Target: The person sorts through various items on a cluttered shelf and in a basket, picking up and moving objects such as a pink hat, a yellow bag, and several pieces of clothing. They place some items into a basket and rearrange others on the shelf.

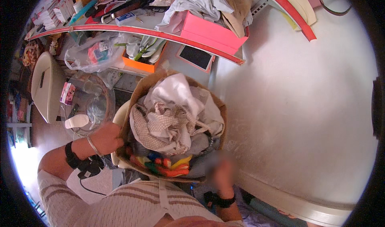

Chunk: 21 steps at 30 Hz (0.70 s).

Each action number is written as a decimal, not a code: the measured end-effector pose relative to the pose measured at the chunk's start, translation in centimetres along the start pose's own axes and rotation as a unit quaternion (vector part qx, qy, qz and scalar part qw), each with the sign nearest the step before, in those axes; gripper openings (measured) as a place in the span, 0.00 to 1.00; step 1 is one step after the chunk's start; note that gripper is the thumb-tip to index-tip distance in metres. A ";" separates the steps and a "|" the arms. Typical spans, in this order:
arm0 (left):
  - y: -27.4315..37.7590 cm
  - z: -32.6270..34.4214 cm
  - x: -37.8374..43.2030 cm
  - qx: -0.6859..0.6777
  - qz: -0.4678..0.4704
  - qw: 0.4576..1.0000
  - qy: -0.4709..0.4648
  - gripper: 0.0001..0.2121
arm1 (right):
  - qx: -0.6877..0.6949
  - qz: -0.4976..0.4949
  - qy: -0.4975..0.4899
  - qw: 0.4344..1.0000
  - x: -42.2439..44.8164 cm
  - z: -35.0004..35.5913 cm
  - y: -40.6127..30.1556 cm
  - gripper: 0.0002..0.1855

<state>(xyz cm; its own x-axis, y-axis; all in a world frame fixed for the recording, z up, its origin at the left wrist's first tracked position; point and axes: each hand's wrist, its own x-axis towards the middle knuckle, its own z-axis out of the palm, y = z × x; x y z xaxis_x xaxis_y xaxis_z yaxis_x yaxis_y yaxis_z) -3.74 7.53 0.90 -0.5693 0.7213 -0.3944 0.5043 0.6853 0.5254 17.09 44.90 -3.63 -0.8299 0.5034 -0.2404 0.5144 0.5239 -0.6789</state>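
Straight in front of my body is a brown cardboard box full of cloth. A white and beige dotted fabric lies crumpled on top, with shiny white cloth behind it. Orange, yellow and green fabric and grey cloth show along the near side. My left hand grips the box's left edge, its fingers curled over the rim. At the near right corner is my right hand; it is blurred, so its finger pose and any hold on the rim are unclear.
A round glass table with a tissue box and a white chair stand at left. Beyond the box are red-edged shelves, an orange box, a pink box and a tablet. A pale wall rises at right.
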 end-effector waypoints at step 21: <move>-1.2 0.1 18.0 0.003 0.039 0.994 0.106 0.11 | -0.042 -0.116 0.146 0.982 17.6 -1.2 -2.3 0.10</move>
<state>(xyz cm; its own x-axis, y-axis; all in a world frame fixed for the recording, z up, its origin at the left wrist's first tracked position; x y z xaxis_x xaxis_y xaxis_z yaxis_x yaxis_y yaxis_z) -14.54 19.71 -6.94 -0.6521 0.7354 -0.1841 0.5565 0.6292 0.5426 1.53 53.39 -5.49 -0.8356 0.5333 0.1319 0.3450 0.6962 -0.6295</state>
